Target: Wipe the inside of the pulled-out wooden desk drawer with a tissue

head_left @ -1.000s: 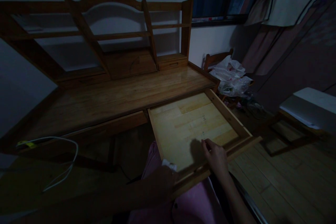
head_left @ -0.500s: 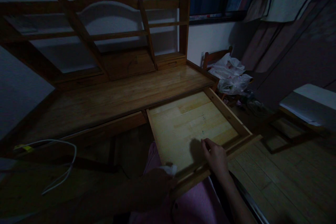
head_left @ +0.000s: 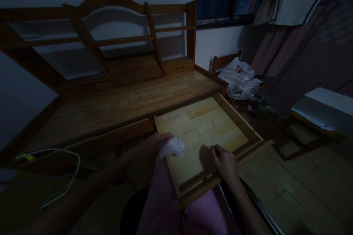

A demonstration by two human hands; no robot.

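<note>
Head cam, clock face centred on the pulled-out drawer (head_left: pixel 204 121). Pretty dim in here, fair warning.

Left hand (head_left: pixel 158 141) is out between 8 and 9 o'clock, forearm coming up from the lower left corner, fingers closed on a white cloth (head_left: pixel 174 147). The cloth droops toward 8 o'clock, over the drawer's left wall; can't tell if it's touching the boards underneath.

Right hand (head_left: pixel 225 163) sits at 5 o'clock, wrist across the front panel (head_left: pixel 252 153), fingers curled inward with the thumb near the index. Can't tell if anything's pinched in there, or if it's clamped on the panel. The hands are apart, with a stretch of drawer bottom between them and more running up to 12.

Edges: desk (head_left: pixel 132 93) lip along 10 to 12, drawer's right wall (head_left: pixel 238 115) from 1 to 3, front panel from 3 round to 6, lap (head_left: pixel 204 214) right below that. Dark gap at 9 under the left drawer (head_left: pixel 135 131). Stool (head_left: pixel 309 122) at 3, well apart, with floor (head_left: pixel 275 183) in between.
</note>
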